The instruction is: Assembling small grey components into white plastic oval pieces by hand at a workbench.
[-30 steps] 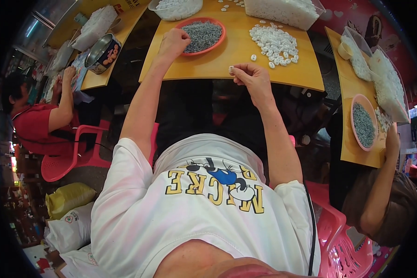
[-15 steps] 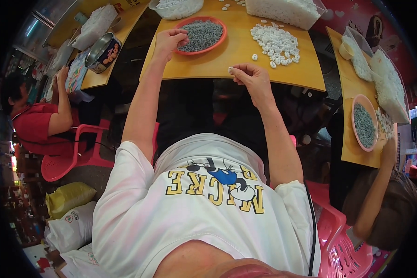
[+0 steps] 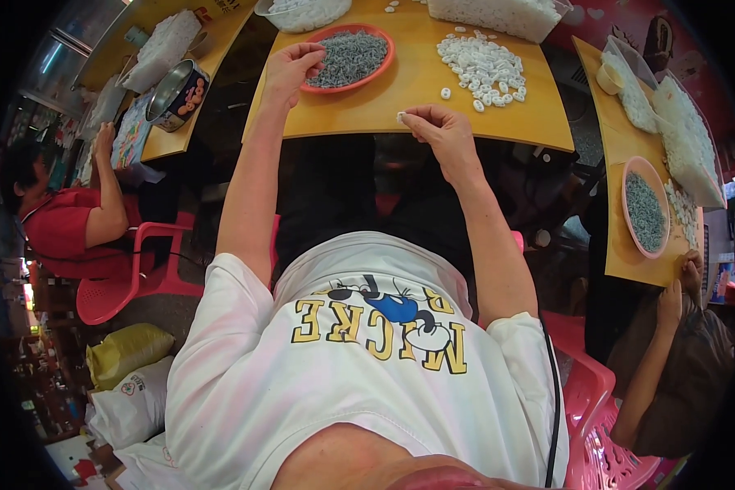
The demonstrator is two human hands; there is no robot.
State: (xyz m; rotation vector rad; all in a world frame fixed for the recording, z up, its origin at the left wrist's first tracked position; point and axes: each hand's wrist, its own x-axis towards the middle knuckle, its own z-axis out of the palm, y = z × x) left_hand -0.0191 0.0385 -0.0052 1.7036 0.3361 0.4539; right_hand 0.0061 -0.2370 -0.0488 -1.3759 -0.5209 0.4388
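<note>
My left hand is at the left rim of a round orange-red basin heaped with small grey pieces. Its thumb and fingertips are pinched together; whatever lies between them is too small to make out. Over the front edge of the yellow table, my right hand pinches a small white plastic piece between thumb and forefinger. Beyond that hand, a loose pile of white oval pieces with holes is spread on the table.
A clear tub and a larger clear bin, both with white pieces, stand at the back. A person in red sits left by a table with a metal tin. On the right table is a pink basin, with another person beside it.
Both my hands keep their pinches with only slight movement, and the whole view has shifted a little. At the right, the other person's hand has drawn back from the white pieces toward the table edge.
</note>
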